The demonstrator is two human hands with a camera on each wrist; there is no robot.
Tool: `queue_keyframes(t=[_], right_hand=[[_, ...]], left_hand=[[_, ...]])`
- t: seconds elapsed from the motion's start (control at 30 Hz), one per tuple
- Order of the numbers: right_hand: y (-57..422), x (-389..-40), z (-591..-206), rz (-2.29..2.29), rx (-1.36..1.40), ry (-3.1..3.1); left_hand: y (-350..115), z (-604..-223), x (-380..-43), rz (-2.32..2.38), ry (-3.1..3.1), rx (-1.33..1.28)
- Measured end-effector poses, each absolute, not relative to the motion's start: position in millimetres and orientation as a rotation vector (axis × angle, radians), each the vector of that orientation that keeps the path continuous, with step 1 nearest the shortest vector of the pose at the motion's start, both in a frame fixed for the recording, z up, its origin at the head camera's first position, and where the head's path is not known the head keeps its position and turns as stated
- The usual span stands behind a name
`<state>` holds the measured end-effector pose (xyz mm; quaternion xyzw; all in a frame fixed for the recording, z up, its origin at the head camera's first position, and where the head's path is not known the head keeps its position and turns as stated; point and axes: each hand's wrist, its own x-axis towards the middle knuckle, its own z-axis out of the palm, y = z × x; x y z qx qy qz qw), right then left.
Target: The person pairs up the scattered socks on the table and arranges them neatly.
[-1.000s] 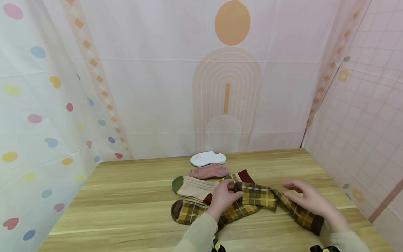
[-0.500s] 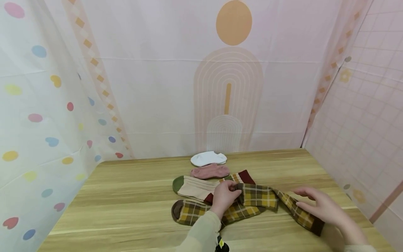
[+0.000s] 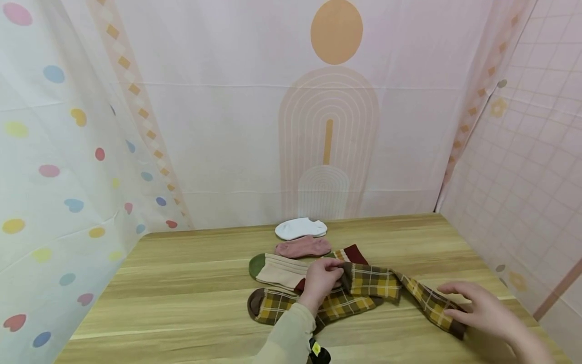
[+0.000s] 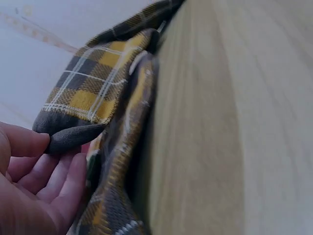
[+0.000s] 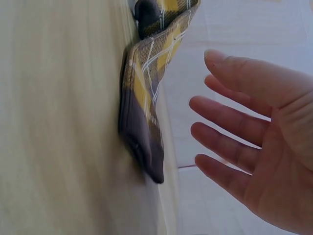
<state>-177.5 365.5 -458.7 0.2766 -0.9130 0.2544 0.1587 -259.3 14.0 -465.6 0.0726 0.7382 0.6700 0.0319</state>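
Observation:
My left hand [image 3: 320, 284] pinches the dark brown toe end of a yellow-and-brown plaid sock [image 3: 374, 281] between thumb and fingers. In the left wrist view that plaid sock [image 4: 90, 83] is lifted at the toe. From there it runs right and twists midway, with its brown cuff end on the table. Beside that cuff hovers my right hand [image 3: 484, 309], fingers spread and loosely bent. The right wrist view shows a gap between the right hand [image 5: 259, 132] and the sock [image 5: 146, 93]. A matching plaid sock [image 3: 275, 306] lies flat below, partly covered by my left arm.
Behind the plaid pair lie a cream sock with a green toe [image 3: 282, 272], its far part partly hidden, a pink sock [image 3: 303, 246] and a white low-cut sock [image 3: 300, 229]. They rest on a wood-grain table [image 3: 182, 283] with patterned cloth walls [image 3: 227, 151] around it.
My right hand has moved right and toward me, along the held sock to its cuff. My left hand keeps its pinch on the toe, nearly in place.

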Motion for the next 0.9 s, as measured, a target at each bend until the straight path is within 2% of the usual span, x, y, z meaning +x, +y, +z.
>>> queue_keyframes(t=[0.43, 0.9], right_hand=[[379, -178, -476, 0.718, 1.199, -2.478], [376, -177, -478, 0.591, 1.096, -2.609]], left_hand=[[13, -456, -256, 2.187, 1.957, 0.098], [12, -451, -255, 2.247, 1.792, 0.078]])
